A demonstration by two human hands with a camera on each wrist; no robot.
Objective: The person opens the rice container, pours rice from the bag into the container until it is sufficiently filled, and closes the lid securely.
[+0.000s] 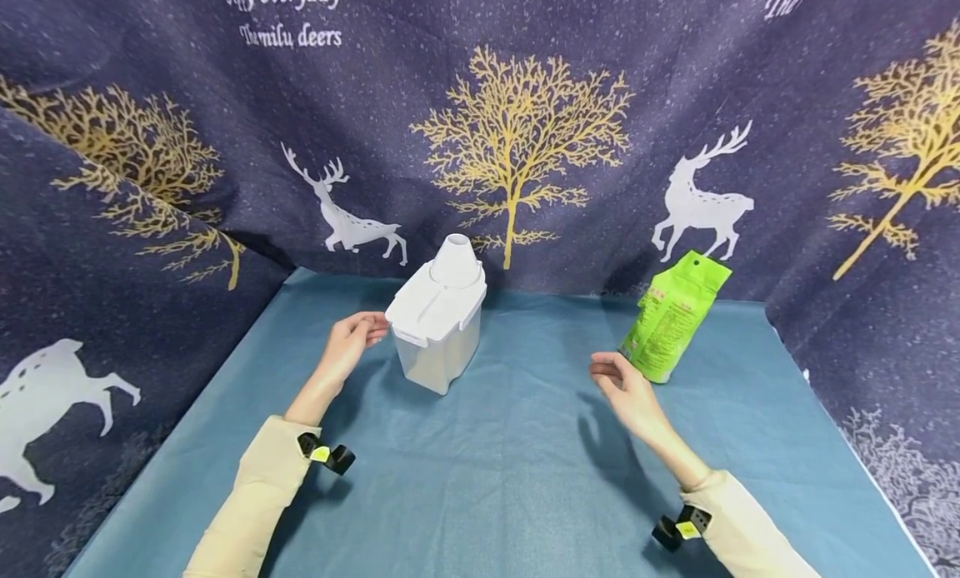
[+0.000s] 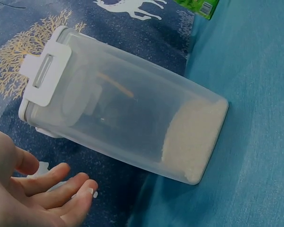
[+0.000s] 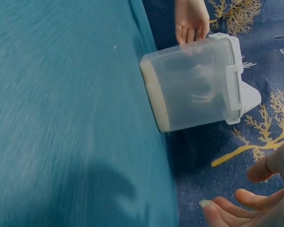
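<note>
Nearest, both sleeved forearms reach out over the blue tablecloth (image 1: 480, 478), each hand empty with fingers loosely spread and nothing clasped. The right hand (image 1: 626, 391) hovers just near of the green pouch (image 1: 672, 316), which leans upright at the right, not touching it. The left hand (image 1: 348, 345) sits just left of the clear container (image 1: 438, 324), fingertips close to its white clip lid (image 1: 435, 307); contact cannot be told. This looks like the approach step, before either thing is gripped; the container would need steadying and its lid unlatched. A shallow layer of white grains (image 2: 191, 142) lies in its bottom. Nothing stands between hands and objects; the deer-printed backdrop (image 1: 525, 128) closes off the far side
</note>
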